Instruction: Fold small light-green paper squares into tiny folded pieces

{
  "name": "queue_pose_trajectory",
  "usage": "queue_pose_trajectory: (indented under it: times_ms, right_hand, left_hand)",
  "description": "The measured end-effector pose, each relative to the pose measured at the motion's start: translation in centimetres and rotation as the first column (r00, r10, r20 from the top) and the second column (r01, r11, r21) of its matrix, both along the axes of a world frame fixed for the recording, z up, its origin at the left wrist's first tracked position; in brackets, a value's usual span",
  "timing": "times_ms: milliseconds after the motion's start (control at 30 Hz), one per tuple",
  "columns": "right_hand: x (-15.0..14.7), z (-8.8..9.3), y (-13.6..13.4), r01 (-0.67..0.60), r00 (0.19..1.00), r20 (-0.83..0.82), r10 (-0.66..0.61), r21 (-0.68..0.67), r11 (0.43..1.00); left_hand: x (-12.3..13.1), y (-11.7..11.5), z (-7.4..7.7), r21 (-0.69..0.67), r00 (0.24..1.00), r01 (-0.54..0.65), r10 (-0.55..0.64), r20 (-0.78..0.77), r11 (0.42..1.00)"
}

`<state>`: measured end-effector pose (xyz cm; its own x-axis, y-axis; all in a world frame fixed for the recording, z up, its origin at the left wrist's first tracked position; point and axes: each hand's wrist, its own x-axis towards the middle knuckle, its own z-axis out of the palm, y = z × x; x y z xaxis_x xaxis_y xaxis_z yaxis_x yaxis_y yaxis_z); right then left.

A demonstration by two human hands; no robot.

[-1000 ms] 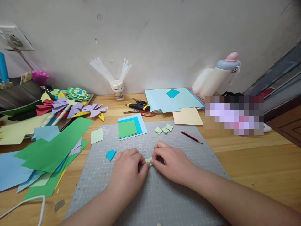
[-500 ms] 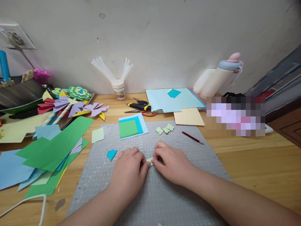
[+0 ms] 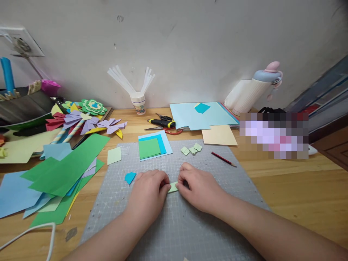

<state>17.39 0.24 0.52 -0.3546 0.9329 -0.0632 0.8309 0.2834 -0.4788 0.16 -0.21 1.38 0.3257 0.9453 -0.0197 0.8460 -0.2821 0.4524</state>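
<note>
A narrow light-green piece of paper lies low over the grey cutting mat, its ends hidden by my fingers. My left hand pinches its left end between thumb and fingers. At the right end my right hand pinches it too, fingers curled. Left of my left hand is a small blue folded paper piece. Beyond my right hand are small light-green folded pieces and a dark red pencil.
Stacked paper squares and a pale-green square lie at the mat's far side. Behind them are scissors, a yellow-black cutter and a paper cup of white strips. Green sheets pile up left; a bottle leans right.
My left thumb and fingers have shifted slightly left along the light-green paper, so more of it shows between my hands. My right hand keeps nearly the same place. The view has shifted slightly.
</note>
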Motion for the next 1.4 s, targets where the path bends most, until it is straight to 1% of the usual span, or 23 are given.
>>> queue_pose_trajectory:
  times_ms: [167,433,567,667,767,900,967,1000,1033,1100,1133,1233,1333,1400]
  right_hand:
    - [0.0,0.1,0.0,0.002,1.000,-0.001,-0.002,-0.002,1.000]
    - [-0.1,0.2,0.1,0.015,1.000,-0.004,-0.015,-0.025,1.000]
    - [-0.1,0.3,0.2,0.015,1.000,-0.003,-0.015,-0.019,1.000]
    - [-0.2,0.2,0.3,0.014,1.000,-0.003,-0.014,-0.022,1.000]
    - [-0.2,0.1,0.3,0.021,1.000,0.000,-0.021,-0.025,0.999]
    - [0.1,0.2,0.1,0.013,0.999,-0.043,-0.014,-0.010,1.000]
    - [0.5,0.4,-0.2,-0.018,0.995,-0.101,0.020,0.020,1.000]
    - [0.6,0.6,-0.4,-0.052,0.991,-0.123,0.058,0.051,0.997]
    - [0.8,0.6,-0.7,-0.120,0.984,-0.119,0.130,0.091,0.989]
    - [1.1,0.7,-1.1,-0.247,0.965,-0.050,0.258,0.159,0.956]
    - [1.2,0.7,-1.3,-0.290,0.955,-0.004,0.296,0.176,0.941]
    - [1.2,0.6,-1.8,-0.357,0.934,0.103,0.343,0.183,0.916]
    - [0.9,0.5,-2.0,-0.391,0.917,0.158,0.367,0.172,0.904]
    - [0.6,0.5,-2.2,-0.405,0.910,0.181,0.374,0.187,0.895]
  left_hand:
    - [-0.2,0.2,-0.2,0.003,0.999,-0.005,0.005,0.041,1.000]
    - [-0.2,0.3,-0.1,0.017,0.999,0.011,-0.012,0.040,1.000]
    - [-0.3,0.5,0.1,0.042,0.989,0.141,-0.143,0.045,0.989]
    - [-0.5,0.7,0.3,0.062,0.974,0.227,-0.227,-0.007,0.972]
    - [-0.7,0.7,0.4,0.074,0.954,0.290,-0.282,-0.098,0.954]
    - [-1.1,0.8,0.6,0.054,0.937,0.310,-0.296,-0.184,0.949]
    - [-1.2,0.8,0.6,0.030,0.937,0.305,-0.294,-0.189,0.952]
    - [-1.3,0.7,0.6,0.019,0.937,0.303,-0.295,-0.185,0.953]
    - [-1.4,0.7,0.6,0.009,0.939,0.300,-0.293,-0.181,0.954]
    - [-1.5,0.7,0.6,0.000,0.943,0.291,-0.287,-0.170,0.957]
    - [-1.5,0.7,0.5,-0.004,0.944,0.289,-0.286,-0.163,0.957]
    - [-1.5,0.7,0.6,-0.003,0.946,0.288,-0.285,-0.156,0.958]
    - [-1.4,0.7,0.7,-0.001,0.942,0.295,-0.291,-0.170,0.955]
    - [-1.3,0.7,0.7,-0.002,0.940,0.296,-0.292,-0.174,0.955]
